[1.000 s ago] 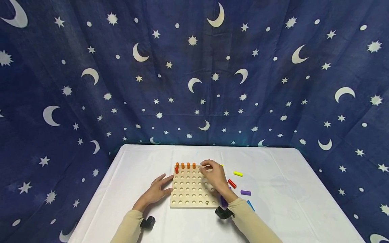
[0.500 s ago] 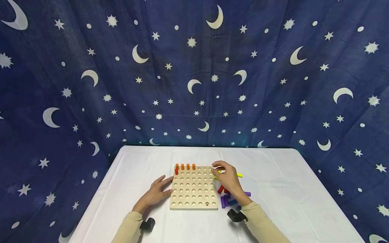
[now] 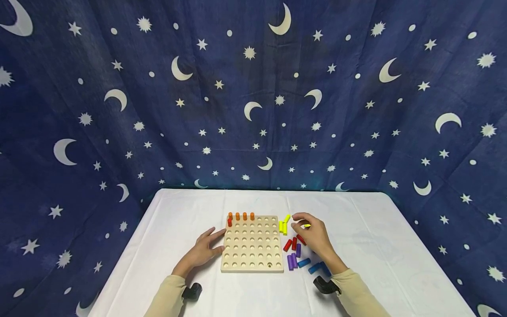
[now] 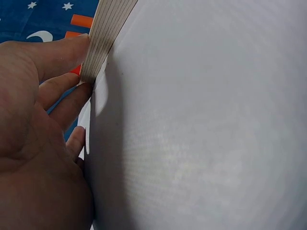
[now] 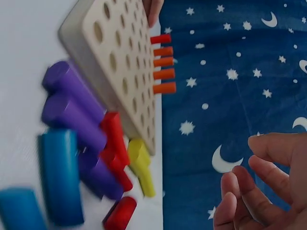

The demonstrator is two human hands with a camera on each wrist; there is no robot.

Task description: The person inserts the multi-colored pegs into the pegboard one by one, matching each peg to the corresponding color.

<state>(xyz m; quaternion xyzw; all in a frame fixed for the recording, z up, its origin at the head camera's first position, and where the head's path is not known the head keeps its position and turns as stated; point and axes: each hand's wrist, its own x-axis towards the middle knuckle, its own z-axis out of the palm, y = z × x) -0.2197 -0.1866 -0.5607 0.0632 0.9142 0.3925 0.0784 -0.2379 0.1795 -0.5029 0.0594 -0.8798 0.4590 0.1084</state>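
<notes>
A pale wooden pegboard [image 3: 252,270] lies on the table. My left hand [image 3: 200,252] rests at its left side, thumb and fingertips against the board's edge in the left wrist view. Several orange pegs [image 3: 244,216] stand along the back row, with a red peg [image 3: 229,223] in front of them at the left. My right hand [image 3: 316,235] hovers right of the board, fingers loosely bent, nothing between thumb and fingertips [image 5: 259,143] in the right wrist view. Close by that hand, a yellow peg [image 3: 306,226] shows partly behind its fingers.
Right of the board lie loose pegs: yellow pegs [image 3: 285,228], red pegs [image 3: 294,243], purple pegs [image 3: 290,262] and blue pegs [image 3: 314,268]. The white-covered table [image 3: 372,246] extends to both sides. A dark blue curtain [image 3: 340,114] with moons and stars hangs behind it.
My right hand has moved right, from above the board's back row to beyond the yellow pegs, uncovering loose pegs. The left hand has stayed at the board's edge.
</notes>
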